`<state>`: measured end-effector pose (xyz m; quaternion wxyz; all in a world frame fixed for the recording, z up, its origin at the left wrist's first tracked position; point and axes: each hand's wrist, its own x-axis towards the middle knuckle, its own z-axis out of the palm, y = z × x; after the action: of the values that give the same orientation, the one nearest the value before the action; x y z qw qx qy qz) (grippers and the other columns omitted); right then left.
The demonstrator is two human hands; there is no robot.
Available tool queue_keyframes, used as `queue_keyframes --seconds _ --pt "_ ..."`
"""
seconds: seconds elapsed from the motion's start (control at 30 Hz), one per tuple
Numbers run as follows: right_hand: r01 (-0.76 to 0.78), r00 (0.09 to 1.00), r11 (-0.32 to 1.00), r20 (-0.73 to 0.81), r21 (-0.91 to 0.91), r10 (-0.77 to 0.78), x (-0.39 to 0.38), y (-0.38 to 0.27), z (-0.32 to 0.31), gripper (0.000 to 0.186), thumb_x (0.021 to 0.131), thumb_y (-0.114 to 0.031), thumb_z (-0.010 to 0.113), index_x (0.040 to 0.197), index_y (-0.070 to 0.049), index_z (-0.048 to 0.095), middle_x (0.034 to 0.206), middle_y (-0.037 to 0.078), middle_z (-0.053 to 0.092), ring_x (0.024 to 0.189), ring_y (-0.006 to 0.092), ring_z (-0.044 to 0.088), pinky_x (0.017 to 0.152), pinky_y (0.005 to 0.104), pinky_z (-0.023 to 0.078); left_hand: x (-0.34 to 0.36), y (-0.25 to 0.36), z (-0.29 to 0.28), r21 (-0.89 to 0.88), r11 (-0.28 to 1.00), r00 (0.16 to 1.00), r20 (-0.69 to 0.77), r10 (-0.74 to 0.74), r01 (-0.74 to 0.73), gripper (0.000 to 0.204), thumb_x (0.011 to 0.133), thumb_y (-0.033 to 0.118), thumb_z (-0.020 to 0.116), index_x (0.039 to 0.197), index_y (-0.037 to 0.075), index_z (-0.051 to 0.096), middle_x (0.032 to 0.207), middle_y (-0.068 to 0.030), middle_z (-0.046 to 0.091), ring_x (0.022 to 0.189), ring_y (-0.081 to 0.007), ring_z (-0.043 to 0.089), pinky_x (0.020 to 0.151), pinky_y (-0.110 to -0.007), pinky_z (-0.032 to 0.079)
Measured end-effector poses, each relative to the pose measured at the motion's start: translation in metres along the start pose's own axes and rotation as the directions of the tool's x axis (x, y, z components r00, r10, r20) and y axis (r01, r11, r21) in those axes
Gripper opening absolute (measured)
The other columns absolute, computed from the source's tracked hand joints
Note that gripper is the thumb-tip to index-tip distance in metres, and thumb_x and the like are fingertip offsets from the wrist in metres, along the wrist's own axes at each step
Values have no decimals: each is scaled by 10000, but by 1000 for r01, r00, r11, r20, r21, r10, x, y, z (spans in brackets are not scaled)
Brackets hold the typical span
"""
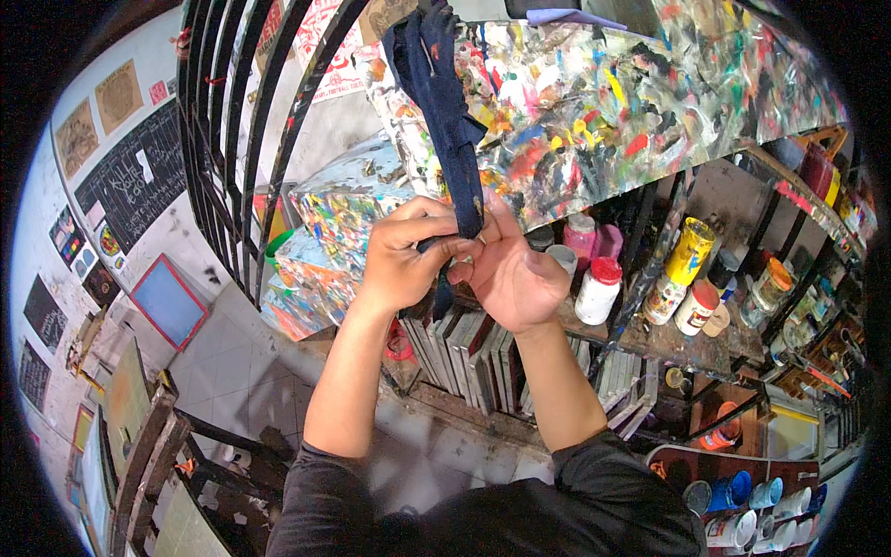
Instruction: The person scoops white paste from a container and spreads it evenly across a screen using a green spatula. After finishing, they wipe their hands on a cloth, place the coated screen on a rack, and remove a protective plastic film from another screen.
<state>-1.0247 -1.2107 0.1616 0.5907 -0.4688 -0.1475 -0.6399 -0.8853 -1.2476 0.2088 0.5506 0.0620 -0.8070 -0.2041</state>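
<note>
A long dark navy strip of cloth (455, 153) comes down from the top of the view, over the paint-smeared table, to my two hands. My left hand (404, 255) is closed, pinching the strip's lower part between thumb and fingers. Right beside it, my right hand (520, 274) is turned palm up, its fingers curled against the cloth while the thumb stands apart. The fingertips overlap around the cloth, so their exact hold is partly hidden. A short dark end (443, 295) hangs below the hands.
Beyond my hands stands a paint-covered table (575, 121). Shelves to the right carry a white bottle with a red lid (599, 292), a yellow bottle (690, 251) and other jars. Stacked frames (473, 357) sit underneath. Black bars (246, 121) rise at left; paint pots (729, 492) stand lower right.
</note>
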Motion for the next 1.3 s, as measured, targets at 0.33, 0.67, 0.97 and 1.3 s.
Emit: queue_keyframes --seconds 0.33,0.67,0.97,1.3 --pt "-5 999 943 -38 -332 -8 -9 12 14 962 723 -559 516 1417 -120 16 1416 18 214 1169 169 365 913 379 345 2 -8 13 258 963 967 -214 136 -78 155 719 -79 609 863 -28 631 782 -87 616 701 -129 591 614 -237 468" --pt "53 996 851 -35 -523 -84 -14 19 23 943 756 -613 452 1416 -111 2 1457 42 134 1216 199 316 980 344 271 -4 5 40 -263 927 801 -475 -365 267 173 775 11 636 903 -99 595 831 -89 607 565 -94 576 424 -213 448" --pt "112 991 893 -19 -435 -134 -24 34 28 910 773 -601 450 1417 -127 16 1473 88 65 1280 231 242 1051 390 154 -16 -4 38 23 974 787 -593 -170 227 122 757 -3 643 860 -66 628 798 -81 631 651 -90 568 576 -208 442" --pt "-33 998 983 -52 -182 24 -40 33 28 954 732 -544 571 1416 -216 -7 1403 179 262 1055 257 492 839 311 422 -35 21 21 -793 562 717 -248 -651 235 139 848 124 588 887 -8 604 791 -56 629 634 -87 570 518 -202 454"
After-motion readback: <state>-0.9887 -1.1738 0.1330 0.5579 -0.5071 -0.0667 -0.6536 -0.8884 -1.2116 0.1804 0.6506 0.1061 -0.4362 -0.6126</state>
